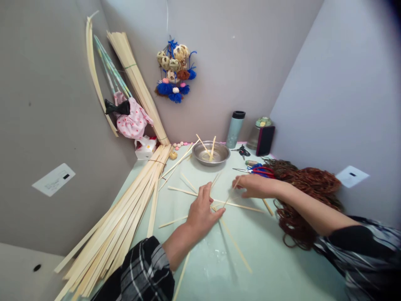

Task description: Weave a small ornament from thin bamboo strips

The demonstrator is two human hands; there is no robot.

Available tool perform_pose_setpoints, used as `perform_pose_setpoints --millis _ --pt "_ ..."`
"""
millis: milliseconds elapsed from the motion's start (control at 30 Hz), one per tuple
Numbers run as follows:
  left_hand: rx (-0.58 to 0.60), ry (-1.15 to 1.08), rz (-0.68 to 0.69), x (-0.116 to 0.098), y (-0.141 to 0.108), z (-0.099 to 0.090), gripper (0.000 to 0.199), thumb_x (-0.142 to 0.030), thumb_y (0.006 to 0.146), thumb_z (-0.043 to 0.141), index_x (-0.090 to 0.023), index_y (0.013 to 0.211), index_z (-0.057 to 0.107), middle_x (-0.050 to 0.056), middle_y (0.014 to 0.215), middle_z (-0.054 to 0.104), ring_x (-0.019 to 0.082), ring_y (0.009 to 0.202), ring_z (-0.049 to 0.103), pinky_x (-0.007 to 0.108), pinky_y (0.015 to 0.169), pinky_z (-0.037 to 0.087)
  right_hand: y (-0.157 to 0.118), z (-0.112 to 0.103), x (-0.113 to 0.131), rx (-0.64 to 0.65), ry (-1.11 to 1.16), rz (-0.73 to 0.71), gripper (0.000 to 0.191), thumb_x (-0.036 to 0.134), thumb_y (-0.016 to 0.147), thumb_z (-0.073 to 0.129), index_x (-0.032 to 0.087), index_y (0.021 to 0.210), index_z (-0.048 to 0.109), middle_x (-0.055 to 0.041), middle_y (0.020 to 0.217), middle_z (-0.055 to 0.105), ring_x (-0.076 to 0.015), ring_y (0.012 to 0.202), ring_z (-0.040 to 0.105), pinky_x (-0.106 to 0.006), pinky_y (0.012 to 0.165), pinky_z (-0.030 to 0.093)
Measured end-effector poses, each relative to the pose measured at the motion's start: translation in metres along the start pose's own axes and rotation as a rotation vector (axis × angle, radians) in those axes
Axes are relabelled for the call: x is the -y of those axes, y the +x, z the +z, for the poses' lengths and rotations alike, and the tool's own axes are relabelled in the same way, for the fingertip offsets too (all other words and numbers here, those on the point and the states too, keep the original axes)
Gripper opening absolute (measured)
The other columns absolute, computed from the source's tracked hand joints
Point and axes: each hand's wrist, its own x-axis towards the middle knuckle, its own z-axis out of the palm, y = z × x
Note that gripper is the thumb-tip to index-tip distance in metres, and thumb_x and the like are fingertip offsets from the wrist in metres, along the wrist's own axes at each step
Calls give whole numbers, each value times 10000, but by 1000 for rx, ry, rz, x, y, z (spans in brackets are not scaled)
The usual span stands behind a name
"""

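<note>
Thin pale strips (pixel 236 240) cross one another in a star shape on the light green table, near its middle. Over their crossing point lies my left hand (pixel 202 209), fingers apart, pressing the strips against the table and hiding part of the crossing. To its right, my right hand (pixel 249 185) has its fingers bent around the upper end of one strip (pixel 232 193), which slants up from the crossing. Under and behind my hands, other strip ends stick out to the left and right.
A metal bowl (pixel 211 154) holding two strips stands at the back. A large strip bundle (pixel 125 213) fills the left side. Scissors (pixel 263 170), a tumbler (pixel 235 130), a phone (pixel 265 141) and brown cord (pixel 313 188) lie or stand rightward.
</note>
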Motion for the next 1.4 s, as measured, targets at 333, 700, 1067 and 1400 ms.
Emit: perform_pose_setpoints --millis 333,700,1067,1400 --pt "22 15 31 -2 -2 -2 581 -262 793 684 -285 1312 423 44 1342 536 178 988 624 376 930 546 -10 -8 -8 -18 161 -4 78 131 764 565 195 744 606 -17 684 623 -158 638 547 -286 624 387" --pt "3 -33 58 -3 -3 -4 483 -202 783 685 -273 1205 461 31 1300 496 142 919 610 342 876 548 13 -19 36 -52 798 -68 193 340 797 646 156 850 625 -32 764 678 -160 731 630 -295 725 505" --pt "68 -49 79 -3 -3 -8 425 -212 791 701 -291 1177 543 -12 1389 567 163 945 657 328 870 517 37 -21 42 -15 761 -145 154 309 816 645 157 840 655 -10 720 658 -161 719 639 -276 691 501" --pt "69 -40 115 -1 -3 -6 459 -193 828 618 -307 1269 559 -28 1317 626 148 868 657 317 866 508 30 -13 43 -63 828 -180 216 343 845 622 154 942 662 -10 777 662 -142 719 600 -261 674 457"
